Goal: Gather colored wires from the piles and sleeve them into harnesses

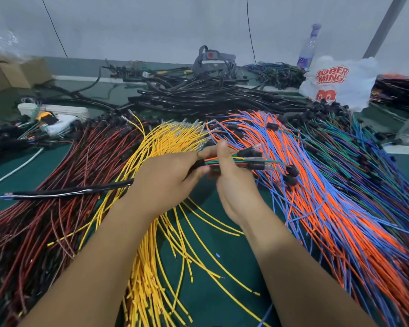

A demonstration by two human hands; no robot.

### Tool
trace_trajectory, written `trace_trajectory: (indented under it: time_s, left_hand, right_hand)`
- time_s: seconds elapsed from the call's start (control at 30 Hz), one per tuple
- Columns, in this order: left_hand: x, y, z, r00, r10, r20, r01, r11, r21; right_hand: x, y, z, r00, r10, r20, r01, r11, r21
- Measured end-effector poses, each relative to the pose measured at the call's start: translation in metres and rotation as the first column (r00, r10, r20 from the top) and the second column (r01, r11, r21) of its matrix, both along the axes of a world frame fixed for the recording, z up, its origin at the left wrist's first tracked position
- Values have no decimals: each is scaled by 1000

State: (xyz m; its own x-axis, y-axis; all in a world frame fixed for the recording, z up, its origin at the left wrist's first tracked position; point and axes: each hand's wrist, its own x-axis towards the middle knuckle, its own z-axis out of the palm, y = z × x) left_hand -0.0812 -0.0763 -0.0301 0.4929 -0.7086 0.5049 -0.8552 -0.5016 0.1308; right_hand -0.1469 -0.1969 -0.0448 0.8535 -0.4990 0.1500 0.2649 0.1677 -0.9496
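At the centre of the frame, a black sleeve [64,191] is gripped by the left hand [165,178], its free end trailing toward the left edge. A bundle of mixed wires [243,160] emerging from the sleeve is pinched by the right hand [232,175], fingers curled round it. Yellow wires [165,142], orange and blue wires [316,192] and red wires [64,175] are spread over the green table [220,260].

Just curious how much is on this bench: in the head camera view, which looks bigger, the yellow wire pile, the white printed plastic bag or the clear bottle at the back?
1. Yellow wire pile, by far the largest.
2. White plastic bag.
3. Clear bottle, smallest.
The bag and bottle sit far back, so they look smaller than they are.
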Motion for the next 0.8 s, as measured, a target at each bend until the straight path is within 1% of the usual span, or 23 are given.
trace_trajectory:
  time_s: [0.07,0.13,0.2,0.27,0.3,0.37,0.43,0.5,0.57,0.7,0.8]
  left_hand:
    - [-2,-2,0,1000,-8,-13,7,1000,-12]
    - [-5,-3,0,997,-19,-70,15,998,-59]
    - [-4,-7,-3,979,-38,-201,13,992,-125]
    - [-1,-10,-5,921,-80,-382,2,980,-200]
    - [1,-10,-7,891,-108,-440,-6,968,-250]
    - [5,-7,-8,863,-154,-482,-10,947,-320]
    - [10,-3,-9,858,-167,-485,8,950,-313]
    - [17,2,-10,880,-133,-456,19,969,-245]
    - [21,7,-10,904,-112,-412,30,979,-202]
    - [23,11,-7,949,-84,-305,49,991,-122]
    - [18,9,-7,968,-75,-241,61,996,-66]
  right_hand:
    - [1,1,-1,1000,-3,-10,3,1000,-22]
    - [3,0,-1,1000,17,-8,-17,1000,-10]
    - [4,-2,0,996,84,-14,-84,996,20]
    - [3,-2,0,988,151,-30,-149,987,61]
    - [3,-2,1,984,176,-23,-173,981,92]
    - [1,-4,3,984,180,14,-180,969,168]
    - [0,-9,6,988,135,70,-149,951,271]
    - [-1,-15,7,991,65,115,-104,921,376]
    - [-2,-20,7,993,35,110,-80,891,446]
    - [-3,-25,9,996,-18,90,-32,852,522]
    - [-3,-26,11,993,-72,89,13,843,537]
